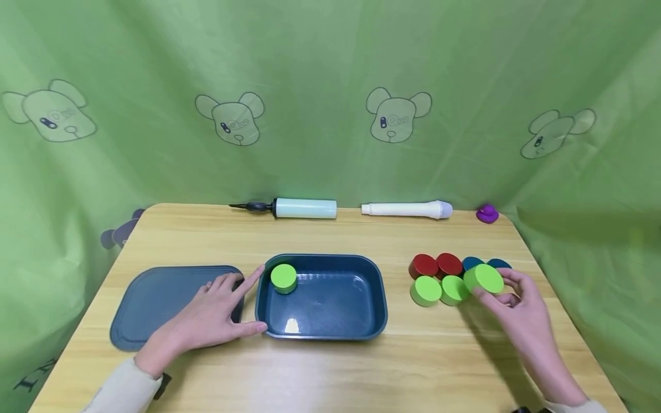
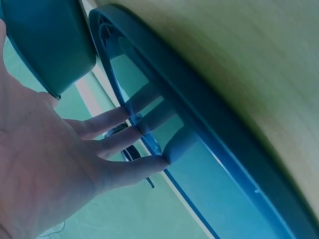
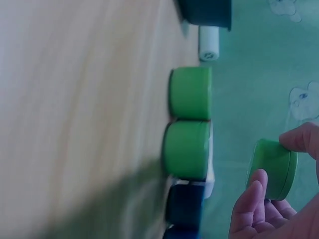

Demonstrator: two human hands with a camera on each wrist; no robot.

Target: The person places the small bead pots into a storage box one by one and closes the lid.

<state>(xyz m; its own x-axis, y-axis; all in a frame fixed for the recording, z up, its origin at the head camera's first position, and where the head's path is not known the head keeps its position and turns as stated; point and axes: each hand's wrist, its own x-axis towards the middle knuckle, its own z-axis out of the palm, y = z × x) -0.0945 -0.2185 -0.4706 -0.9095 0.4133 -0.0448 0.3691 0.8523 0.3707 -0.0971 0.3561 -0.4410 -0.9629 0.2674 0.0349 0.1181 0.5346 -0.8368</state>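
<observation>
My right hand (image 1: 527, 304) pinches a short green cylinder (image 1: 484, 279) between thumb and fingers, raised off the table. In the right wrist view a thin seam runs round this cylinder (image 3: 273, 169). Close by stand two more green cylinders (image 1: 426, 291), two red ones (image 1: 424, 266) and two blue ones (image 1: 472, 263), the blue partly hidden. My left hand (image 1: 219, 310) is spread, thumb and index finger at the left rim of a dark blue box (image 1: 330, 337). Its other fingertips touch the grey-blue lid (image 1: 155, 304), as the left wrist view shows. One green cylinder (image 1: 284, 278) stands inside the box, back left.
Along the table's back edge lie a pale blue hand pump (image 1: 306, 208) with a black nozzle, a white microphone-like stick (image 1: 405, 209) and a small purple duck (image 1: 487, 213). A green curtain (image 1: 320, 103) hangs behind and beside the wooden table (image 1: 310, 378).
</observation>
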